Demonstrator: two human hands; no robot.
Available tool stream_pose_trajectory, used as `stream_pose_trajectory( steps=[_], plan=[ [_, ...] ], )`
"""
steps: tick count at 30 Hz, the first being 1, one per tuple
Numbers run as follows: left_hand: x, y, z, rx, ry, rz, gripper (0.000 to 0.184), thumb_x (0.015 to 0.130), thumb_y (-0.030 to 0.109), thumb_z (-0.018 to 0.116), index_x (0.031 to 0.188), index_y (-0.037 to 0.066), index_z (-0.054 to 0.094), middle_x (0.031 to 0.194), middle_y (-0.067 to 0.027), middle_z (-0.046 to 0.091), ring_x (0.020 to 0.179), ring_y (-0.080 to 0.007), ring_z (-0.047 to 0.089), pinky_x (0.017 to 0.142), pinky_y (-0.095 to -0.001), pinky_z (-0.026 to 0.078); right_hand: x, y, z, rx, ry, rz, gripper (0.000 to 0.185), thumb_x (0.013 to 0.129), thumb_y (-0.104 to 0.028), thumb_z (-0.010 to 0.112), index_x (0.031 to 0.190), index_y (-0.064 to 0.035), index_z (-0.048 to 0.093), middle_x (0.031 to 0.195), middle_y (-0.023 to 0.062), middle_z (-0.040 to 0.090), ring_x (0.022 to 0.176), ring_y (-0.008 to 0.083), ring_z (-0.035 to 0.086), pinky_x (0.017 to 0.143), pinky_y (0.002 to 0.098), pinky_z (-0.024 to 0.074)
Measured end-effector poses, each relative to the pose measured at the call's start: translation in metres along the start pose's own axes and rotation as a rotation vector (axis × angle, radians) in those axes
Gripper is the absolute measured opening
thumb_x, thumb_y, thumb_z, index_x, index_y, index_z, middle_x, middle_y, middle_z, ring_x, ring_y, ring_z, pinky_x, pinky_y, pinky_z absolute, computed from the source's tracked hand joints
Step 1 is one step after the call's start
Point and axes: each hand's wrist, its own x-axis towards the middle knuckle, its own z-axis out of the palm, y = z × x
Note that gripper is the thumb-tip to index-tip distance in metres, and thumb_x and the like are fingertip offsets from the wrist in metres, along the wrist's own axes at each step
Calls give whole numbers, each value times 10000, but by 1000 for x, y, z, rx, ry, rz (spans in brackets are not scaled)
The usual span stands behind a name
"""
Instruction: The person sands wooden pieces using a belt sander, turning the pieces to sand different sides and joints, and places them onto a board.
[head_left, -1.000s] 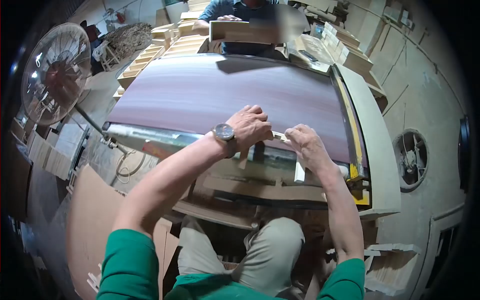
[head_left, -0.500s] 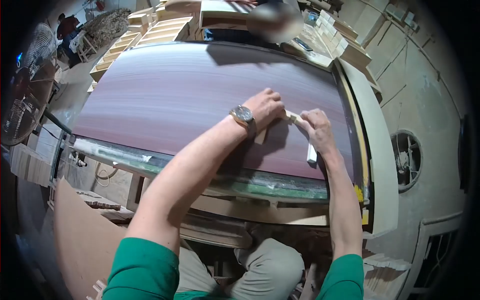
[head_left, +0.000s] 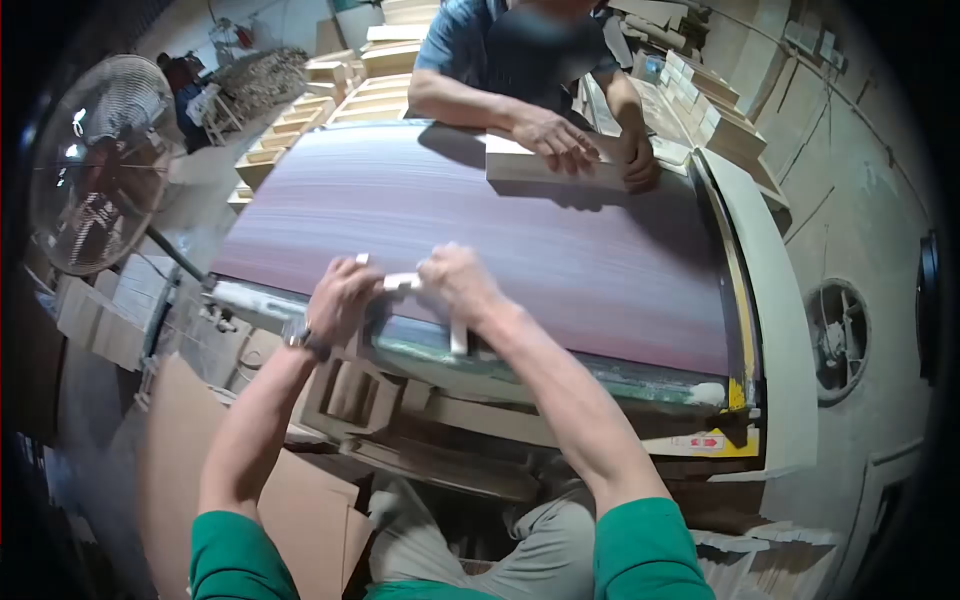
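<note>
My left hand (head_left: 340,300), with a watch on its wrist, is closed on the left end of a small pale wooden piece (head_left: 403,283). My right hand (head_left: 465,285) grips the other end, slightly blurred. One pale strip (head_left: 458,338) hangs below the right palm, and a short end pokes up above the left fingers. Whether these parts form one joined frame I cannot tell. Both hands are over the near left edge of a wide purple sanding belt (head_left: 560,260).
Across the belt a co-worker's hands (head_left: 570,145) hold a pale wooden box-like piece (head_left: 520,165) on the surface. A fan (head_left: 105,165) stands at left. Wooden drawers (head_left: 385,75) are stacked behind, and a pale panel (head_left: 770,320) borders the right side.
Both my hands and the wooden piece have moved left and toward me, to the belt's near edge. The co-worker has come into fuller view, holding a box-like piece on the belt.
</note>
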Motion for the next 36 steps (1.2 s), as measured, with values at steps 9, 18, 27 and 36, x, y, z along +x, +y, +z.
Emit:
stream_pose_trajectory(
  steps=[9, 18, 27, 36],
  plan=[
    [-83, 126, -127, -581, -1, -78, 372, 912, 276, 598, 1176, 14, 617, 1165, -147, 618, 1129, -284, 564, 1009, -398, 425, -52, -87, -138, 959, -632, 360, 246, 871, -267, 686, 925, -33, 736, 834, 24, 688, 797, 106, 590, 736, 277, 484],
    [25, 151, -42, -996, -120, -620, 357, 968, 337, 606, 868, -4, 638, 681, 0, 596, 609, -71, 535, 565, -249, 433, -143, -37, -191, 837, 391, 537, 441, 954, -300, 613, 1243, 26, 547, 1030, 81, 642, 964, 210, 605, 917, 362, 462],
    [105, 175, 33, -770, -262, -638, 366, 969, 388, 607, 922, 26, 642, 721, -7, 631, 608, -99, 564, 588, -257, 475, -163, -3, -197, -24, 72, 149, 244, 847, -68, 696, 1085, -70, 644, 985, 103, 650, 945, 283, 619, 843, 402, 499],
    [169, 166, 140, -232, -64, 421, 186, 890, 225, 655, 909, 42, 680, 944, -86, 644, 915, -248, 587, 872, -358, 476, -181, 85, -184, 89, -12, 426, 195, 871, -72, 688, 1063, -35, 692, 960, 104, 649, 924, 263, 622, 824, 361, 506]
  ],
)
